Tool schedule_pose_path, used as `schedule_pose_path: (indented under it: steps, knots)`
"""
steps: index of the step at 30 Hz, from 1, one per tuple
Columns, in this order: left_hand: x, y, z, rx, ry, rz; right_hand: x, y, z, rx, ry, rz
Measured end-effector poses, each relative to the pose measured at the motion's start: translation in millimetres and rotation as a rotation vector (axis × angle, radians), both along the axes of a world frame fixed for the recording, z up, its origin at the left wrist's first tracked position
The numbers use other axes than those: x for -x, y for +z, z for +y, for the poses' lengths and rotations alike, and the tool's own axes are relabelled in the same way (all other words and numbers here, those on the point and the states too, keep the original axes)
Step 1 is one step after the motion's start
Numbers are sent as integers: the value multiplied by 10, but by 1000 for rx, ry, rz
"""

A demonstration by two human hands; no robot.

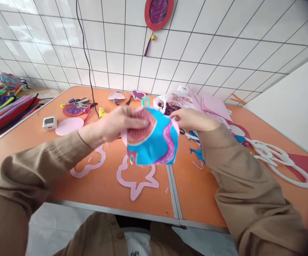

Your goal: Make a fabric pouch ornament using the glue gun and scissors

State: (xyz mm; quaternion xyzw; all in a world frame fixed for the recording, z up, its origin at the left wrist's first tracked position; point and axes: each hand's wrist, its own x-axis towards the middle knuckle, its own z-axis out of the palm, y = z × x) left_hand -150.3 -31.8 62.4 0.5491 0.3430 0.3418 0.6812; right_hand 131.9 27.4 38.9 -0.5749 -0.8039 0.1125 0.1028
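Observation:
A blue patterned fabric piece [148, 142] with pink and orange shapes is held up over the table in front of me. Pale pink edges show behind it, and a small teal loop [145, 102] stands at its top. My left hand [122, 122] grips its left side, thumb lying across the front. At its upper right corner my right hand [191, 119] pinches the edge; those fingertips are partly hidden. Beneath the fabric lies a pink star-like outline [135, 185], and to its left a wavy pink outline [90, 165].
An orange table [148, 204] with a metal seam spreads before me. Coloured pipe cleaners [7, 113] lie at left, near a small white device [49, 123] and a pink oval [70, 126]. White rings [279, 160] and pink sheets [210, 106] are at right. A tassel ornament [158, 14] hangs on the tiles.

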Motion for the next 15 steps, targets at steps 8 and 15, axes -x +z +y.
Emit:
schedule_pose_path:
  steps: [8,15]
  knots:
    - [76,-860,-289,390,-64,85,528,-68,-274,253,207,527]
    - [99,-977,-282,233,-90,87,810,-201,-405,514,287,629]
